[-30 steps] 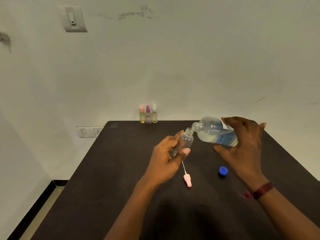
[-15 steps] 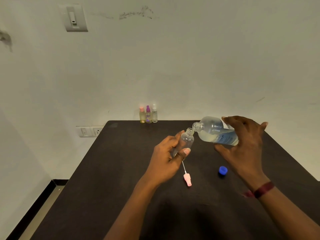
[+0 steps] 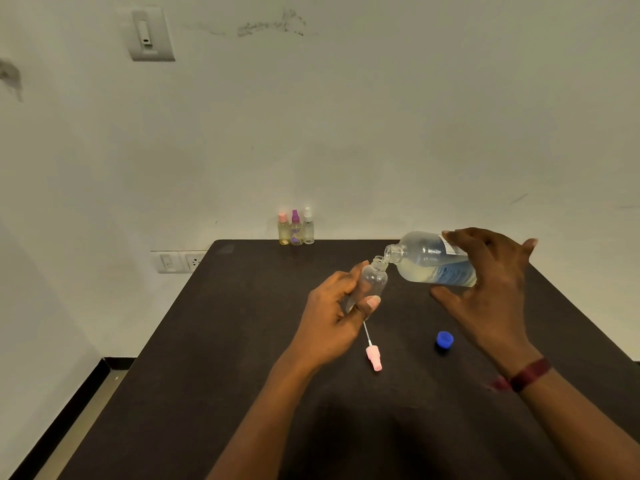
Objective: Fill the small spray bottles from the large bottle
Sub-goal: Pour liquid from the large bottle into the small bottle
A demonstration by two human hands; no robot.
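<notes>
Barely shifted since earlier, mid-frame: right hand [image 3: 491, 299] gripping large clear plastic bottle [image 3: 427, 261], left hand [image 3: 329, 320] gripping small clear spray bottle [image 3: 372, 280]; liable to spill onto dark worktop [image 3: 242, 341] through misaligned necks.

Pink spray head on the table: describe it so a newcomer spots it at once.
On the dark rectangular table, look beside the left hand. There lies the pink plastic spray head, trailing a thin white tube. The round blue plastic cap to its right is squat and tubeless.

Large bottle [image 3: 429, 261] right of small bottle [image 3: 372, 282]; spray head [image 3: 374, 362], cap [image 3: 444, 339] on table [image 3: 207, 375] before them; three bottles [image 3: 296, 228] behind.
</notes>
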